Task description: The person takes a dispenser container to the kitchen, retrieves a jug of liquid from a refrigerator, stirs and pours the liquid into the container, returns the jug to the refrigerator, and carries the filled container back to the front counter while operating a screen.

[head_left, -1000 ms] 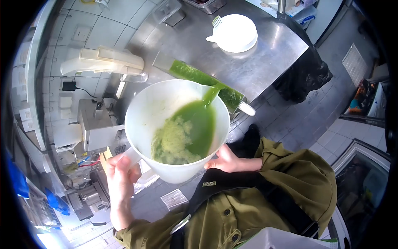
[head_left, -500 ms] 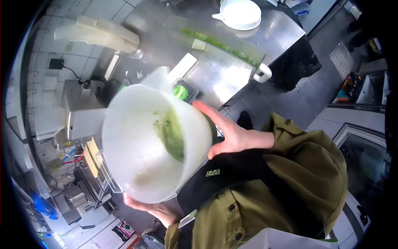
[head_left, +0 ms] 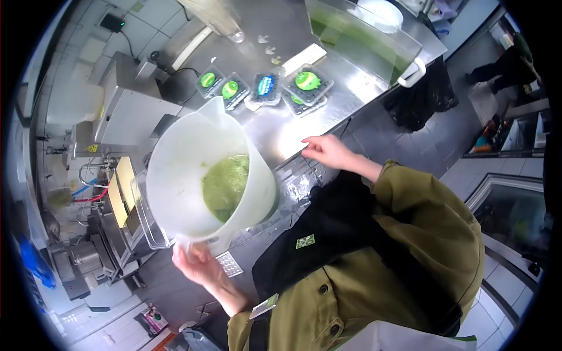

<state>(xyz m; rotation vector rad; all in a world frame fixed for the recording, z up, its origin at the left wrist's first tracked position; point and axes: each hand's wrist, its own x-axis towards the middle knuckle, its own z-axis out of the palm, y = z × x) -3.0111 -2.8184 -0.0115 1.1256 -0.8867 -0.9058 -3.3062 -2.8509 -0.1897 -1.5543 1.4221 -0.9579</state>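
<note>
A large translucent pitcher [head_left: 175, 169] hangs tilted in front of me, with green liquid [head_left: 227, 184] low inside. My left hand [head_left: 202, 266] is wrapped round its handle at the bottom. My right hand [head_left: 331, 153] is off the pitcher, to its right near the counter's edge, with its fingers bent and partly together; nothing shows in them. Farther back, a clear rectangular container [head_left: 363, 50] with a white handle holds green liquid on the steel counter [head_left: 257, 126].
Several clear packs with green or blue labels [head_left: 307, 81] lie on the counter beside a white bar [head_left: 304, 58]. A white bowl [head_left: 380, 14] stands behind the container. A metal machine [head_left: 132, 105] is at the left. Another person [head_left: 500, 70] stands at the far right.
The green stream into the container has stopped. The pitcher has moved left and is tilted differently. My right hand has let go of the pitcher, and the labelled packs have come into view.
</note>
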